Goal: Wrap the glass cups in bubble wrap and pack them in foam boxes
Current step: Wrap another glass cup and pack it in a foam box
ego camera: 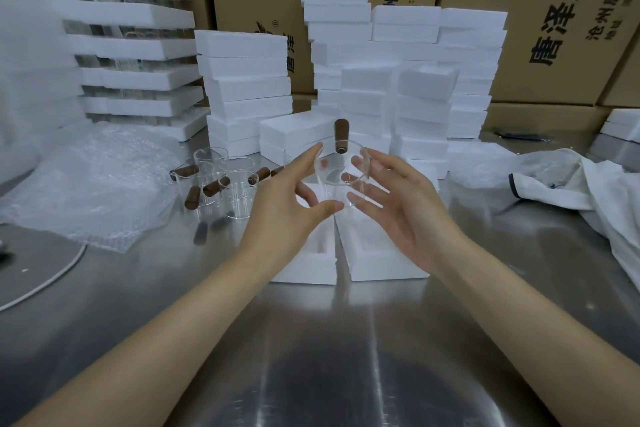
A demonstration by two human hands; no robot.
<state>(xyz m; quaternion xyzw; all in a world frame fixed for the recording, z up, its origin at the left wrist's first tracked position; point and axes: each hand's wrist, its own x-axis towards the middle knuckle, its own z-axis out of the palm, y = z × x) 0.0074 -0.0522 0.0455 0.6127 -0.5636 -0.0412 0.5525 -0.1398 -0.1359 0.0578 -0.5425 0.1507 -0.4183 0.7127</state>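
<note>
glass cup [337, 170] btwn l hand [287, 204], r hand [405, 204]

Brushed steel counter [329, 357], bright glare streaks across its surface. Brown cardboard cartons [554, 28] with black print stacked behind as backdrop.

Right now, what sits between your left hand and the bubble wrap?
Head view: unwrapped glass cups with brown handles stand on the table between left hand and bubble wrap.
</note>
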